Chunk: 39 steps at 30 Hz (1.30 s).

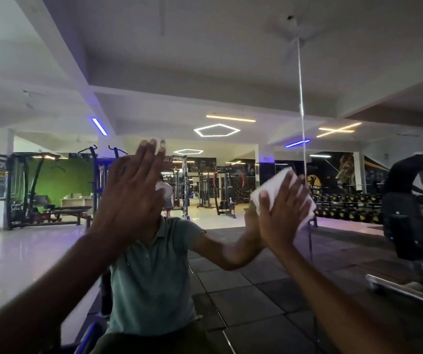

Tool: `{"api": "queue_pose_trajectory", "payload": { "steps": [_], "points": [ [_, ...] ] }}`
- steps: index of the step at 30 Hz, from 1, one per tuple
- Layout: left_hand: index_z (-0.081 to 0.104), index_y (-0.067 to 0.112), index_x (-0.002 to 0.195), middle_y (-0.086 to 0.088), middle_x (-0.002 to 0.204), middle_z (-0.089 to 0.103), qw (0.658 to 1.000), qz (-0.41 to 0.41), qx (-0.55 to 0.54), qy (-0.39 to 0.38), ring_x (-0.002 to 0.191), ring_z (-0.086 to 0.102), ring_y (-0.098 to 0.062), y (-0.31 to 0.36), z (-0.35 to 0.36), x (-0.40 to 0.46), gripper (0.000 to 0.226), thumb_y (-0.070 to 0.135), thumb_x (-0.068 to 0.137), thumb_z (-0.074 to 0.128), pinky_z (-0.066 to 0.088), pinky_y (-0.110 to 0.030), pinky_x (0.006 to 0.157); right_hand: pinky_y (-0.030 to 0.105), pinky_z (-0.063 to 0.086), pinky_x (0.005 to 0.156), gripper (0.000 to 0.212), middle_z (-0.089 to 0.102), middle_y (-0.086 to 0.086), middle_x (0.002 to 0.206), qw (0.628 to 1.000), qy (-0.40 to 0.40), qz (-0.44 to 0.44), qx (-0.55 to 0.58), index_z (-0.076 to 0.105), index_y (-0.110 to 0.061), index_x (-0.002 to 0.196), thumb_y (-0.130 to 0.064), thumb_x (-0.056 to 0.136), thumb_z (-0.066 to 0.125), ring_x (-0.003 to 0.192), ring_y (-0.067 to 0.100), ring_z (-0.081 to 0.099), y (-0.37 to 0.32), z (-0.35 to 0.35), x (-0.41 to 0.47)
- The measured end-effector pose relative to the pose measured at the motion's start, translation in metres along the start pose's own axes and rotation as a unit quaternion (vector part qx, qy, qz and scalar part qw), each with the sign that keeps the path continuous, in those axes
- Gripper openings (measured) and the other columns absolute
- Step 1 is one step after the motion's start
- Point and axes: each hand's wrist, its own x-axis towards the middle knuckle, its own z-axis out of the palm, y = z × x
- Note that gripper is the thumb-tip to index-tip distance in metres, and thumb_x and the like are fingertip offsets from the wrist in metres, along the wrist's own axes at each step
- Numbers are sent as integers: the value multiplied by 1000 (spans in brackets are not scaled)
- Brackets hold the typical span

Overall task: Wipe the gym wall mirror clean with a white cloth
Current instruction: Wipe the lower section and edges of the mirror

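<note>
Your R hand (281, 215) lies flat, fingers straight, pressing the cloth (276, 192) onto the mirror (230, 72) beside the vertical seam (301, 103); L hand (131, 192) also flat, fingers straight, w/ nothing in it, looks braced on the glass. Cloth is folded, soft, light, prob. slides easily, so drive it w/ whole palm, not fingertips. Glass is stiff but fragile: moderate pressure; beyond, reflected gym w/ dumbbell rack (350, 205).
</note>
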Motion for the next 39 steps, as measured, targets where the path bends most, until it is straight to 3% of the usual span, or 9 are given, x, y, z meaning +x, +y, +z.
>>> {"api": "queue_pose_trajectory", "payload": {
  "steps": [4, 8, 11, 17, 20, 26, 32, 36, 39],
  "points": [
    [26, 0, 163, -24, 171, 20, 996, -80, 29, 2, 161, 18, -35, -48, -9, -25, 74, 40, 102, 36, 22, -53, 118, 63, 13, 128, 93, 11, 15, 176, 999, 34, -32, 19, 14, -16, 170, -76, 100, 1, 162, 40, 12, -106, -1, 27],
    [21, 3, 166, -17, 174, 18, 998, -49, 29, 21, 162, 15, -31, -65, -4, -40, 72, 44, 107, 33, 21, -51, 122, 60, -1, 130, 80, -5, 13, 177, 953, -24, -301, 12, 8, -17, 170, -62, 105, 24, 163, 36, -8, -176, 7, -24],
    [22, 5, 166, -15, 174, 19, 997, -61, 29, 27, 162, 16, -29, -64, -2, -41, 72, 45, 107, 31, 19, -48, 124, 62, 5, 129, 76, -1, 9, 178, 899, -44, -435, -1, 12, -20, 170, -61, 106, 18, 164, 31, -5, -147, 4, -8],
    [20, 5, 166, -15, 174, 16, 997, -71, 27, 28, 163, 14, -29, -62, 3, -43, 71, 43, 107, 31, 19, -49, 126, 63, 19, 126, 80, 14, 14, 176, 987, 10, -158, -4, 15, -8, 168, -60, 107, 20, 163, 32, 11, -15, -5, 44],
    [18, 6, 167, -15, 175, 14, 996, -77, 34, 24, 163, 12, -29, -60, 5, -41, 72, 41, 106, 35, 18, -48, 127, 65, 18, 125, 85, 16, 16, 175, 998, 29, -63, 14, 17, -10, 168, -66, 105, 13, 162, 37, 14, -43, -1, 33],
    [7, 2, 167, -18, 175, -1, 994, -112, -9, -13, 164, -1, -30, -62, -10, -68, 80, 41, 104, 38, 13, -50, 130, 59, 1, 130, 80, -2, 11, 177, 948, -20, -316, 35, 8, -16, 170, -55, 105, 33, 163, 35, -5, -197, 8, -51],
    [14, 1, 166, -19, 175, 9, 986, -158, 48, 4, 162, 13, -33, -110, -23, -120, 77, 46, 106, 33, 18, -53, 125, 59, 1, 130, 76, -1, 8, 178, 862, -76, -502, 10, 12, -20, 170, -54, 107, 38, 164, 31, -1, -211, 7, -53],
    [18, 3, 166, -16, 175, 14, 988, -153, 24, 26, 162, 17, -30, -108, -24, -123, 78, 41, 104, 44, 23, -53, 126, 60, 10, 129, 86, 14, 14, 176, 957, -39, -288, 18, 16, -11, 168, -55, 96, 30, 162, 36, 11, -170, -1, 4],
    [19, 3, 166, -16, 174, 15, 988, -152, 15, 32, 162, 16, -29, -109, -25, -124, 77, 41, 104, 44, 24, -52, 126, 61, 7, 129, 86, 6, 14, 177, 986, -21, -164, 17, 11, -10, 169, -57, 98, 24, 163, 39, 4, -183, 0, 13]
  ]
}}
